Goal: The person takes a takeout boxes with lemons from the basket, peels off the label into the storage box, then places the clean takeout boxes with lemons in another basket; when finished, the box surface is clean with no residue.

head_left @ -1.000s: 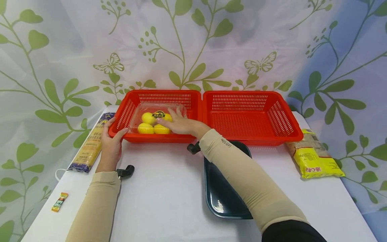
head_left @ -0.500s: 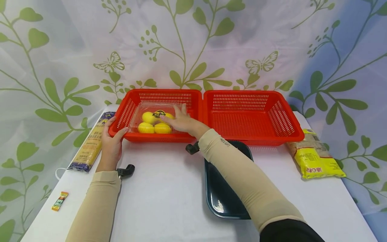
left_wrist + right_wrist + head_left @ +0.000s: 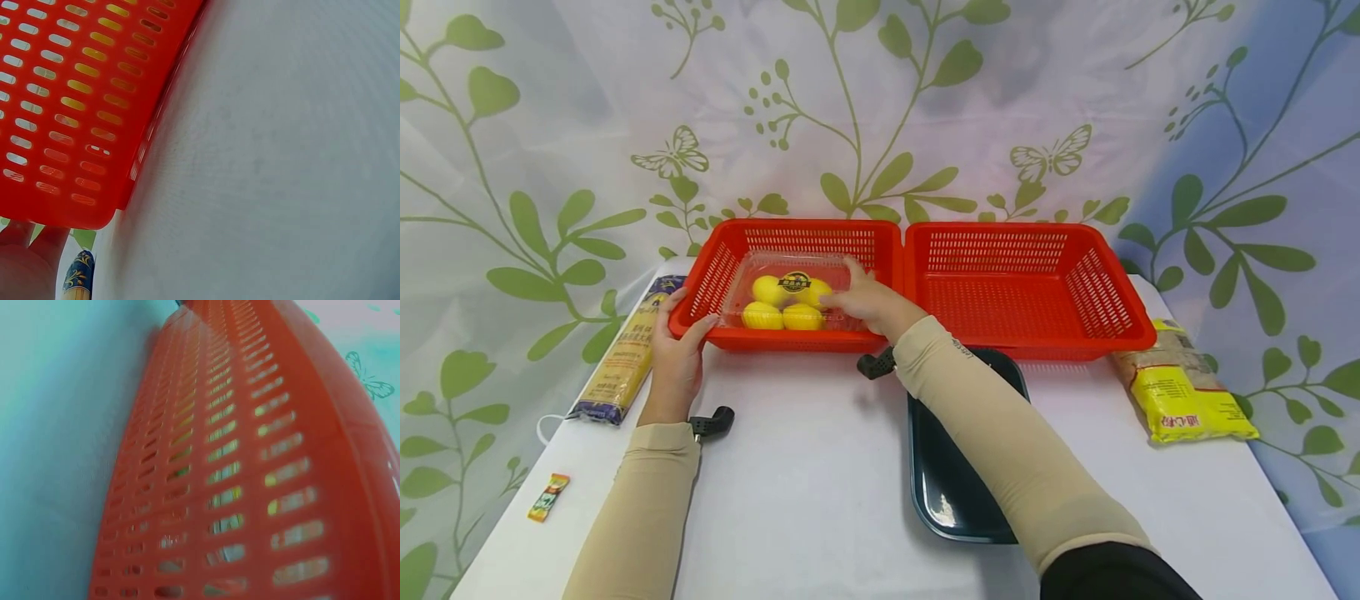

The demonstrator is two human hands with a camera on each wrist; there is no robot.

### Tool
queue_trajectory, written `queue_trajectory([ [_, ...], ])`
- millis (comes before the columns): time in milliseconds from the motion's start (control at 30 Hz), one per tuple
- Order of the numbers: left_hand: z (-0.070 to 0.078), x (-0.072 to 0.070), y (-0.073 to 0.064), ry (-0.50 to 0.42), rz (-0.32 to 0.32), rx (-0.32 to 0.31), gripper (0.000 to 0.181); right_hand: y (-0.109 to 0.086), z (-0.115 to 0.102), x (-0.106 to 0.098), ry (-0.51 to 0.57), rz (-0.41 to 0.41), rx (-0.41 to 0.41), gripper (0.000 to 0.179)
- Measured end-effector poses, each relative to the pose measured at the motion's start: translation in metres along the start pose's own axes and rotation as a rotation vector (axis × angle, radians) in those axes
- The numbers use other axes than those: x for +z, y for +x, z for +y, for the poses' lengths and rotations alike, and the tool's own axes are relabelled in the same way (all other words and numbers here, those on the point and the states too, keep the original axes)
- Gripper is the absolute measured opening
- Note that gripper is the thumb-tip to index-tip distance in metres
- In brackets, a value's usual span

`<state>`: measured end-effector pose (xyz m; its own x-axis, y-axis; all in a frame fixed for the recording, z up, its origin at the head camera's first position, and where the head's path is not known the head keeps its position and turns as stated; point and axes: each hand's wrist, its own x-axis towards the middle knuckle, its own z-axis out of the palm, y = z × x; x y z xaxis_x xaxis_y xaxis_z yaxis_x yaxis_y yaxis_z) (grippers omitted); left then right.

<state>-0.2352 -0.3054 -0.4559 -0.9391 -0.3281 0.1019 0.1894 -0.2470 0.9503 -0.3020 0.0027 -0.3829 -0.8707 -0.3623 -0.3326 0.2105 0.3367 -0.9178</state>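
A clear plastic box [image 3: 741, 287] of several round yellow fruits [image 3: 803, 317], with a black label on its lid, lies in the left red basket [image 3: 880, 242]. My left hand [image 3: 677, 358] grips this basket's rim at the front left corner, thumb over the edge. In the left wrist view the fingers of my left hand [image 3: 28, 262] show below the basket corner. My right hand [image 3: 876, 302] reaches over the front rim, its fingers spread at the right end of the box. Yellow shows through the slots of the red basket wall [image 3: 206, 450] in the right wrist view.
A second red basket [image 3: 992, 304] adjoins on the right, nothing in it. Below it sits a dark green tray [image 3: 955, 500], partly under my right forearm. A noodle packet [image 3: 625, 358] lies left, a yellow bag [image 3: 1187, 392] right, a small sachet [image 3: 548, 497] front left.
My right hand has slid right, from over the box lid to its right end, uncovering the label and fruits. My left hand keeps its grip on the basket corner.
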Motion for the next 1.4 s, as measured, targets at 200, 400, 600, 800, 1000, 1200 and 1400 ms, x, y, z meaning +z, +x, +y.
queue_trajectory([
  [200, 0.0012, 0.0014, -0.0012, -0.003, -0.002, 0.003, 0.070, 0.0023, -0.0018, -0.0005, 0.103, -0.008, 0.029, 0.097],
  [400, 0.0027, 0.0032, -0.0013, -0.019, 0.001, 0.008, 0.070, 0.0027, -0.0048, -0.0015, 0.169, -0.010, 0.040, 0.095],
  [600, 0.0024, 0.0012, -0.0019, -0.017, -0.003, -0.001, 0.071, 0.0034, -0.0035, -0.0001, 0.204, -0.008, 0.055, 0.092],
  [800, 0.0019, 0.0000, -0.0022, -0.012, -0.010, -0.001, 0.071, 0.0043, -0.0005, 0.0013, 0.209, -0.006, 0.041, 0.091],
  [1000, 0.0014, 0.0001, -0.0019, -0.013, -0.011, 0.001, 0.070, 0.0032, 0.0001, 0.0012, 0.198, 0.007, 0.042, 0.090],
  [1200, 0.0013, 0.0001, -0.0023, -0.009, -0.014, 0.003, 0.070, 0.0032, -0.0006, 0.0016, 0.212, 0.003, 0.038, 0.088],
  [1400, 0.0018, 0.0005, -0.0025, 0.000, -0.006, -0.005, 0.070, 0.0041, -0.0006, 0.0020, 0.233, -0.001, 0.032, 0.088],
])
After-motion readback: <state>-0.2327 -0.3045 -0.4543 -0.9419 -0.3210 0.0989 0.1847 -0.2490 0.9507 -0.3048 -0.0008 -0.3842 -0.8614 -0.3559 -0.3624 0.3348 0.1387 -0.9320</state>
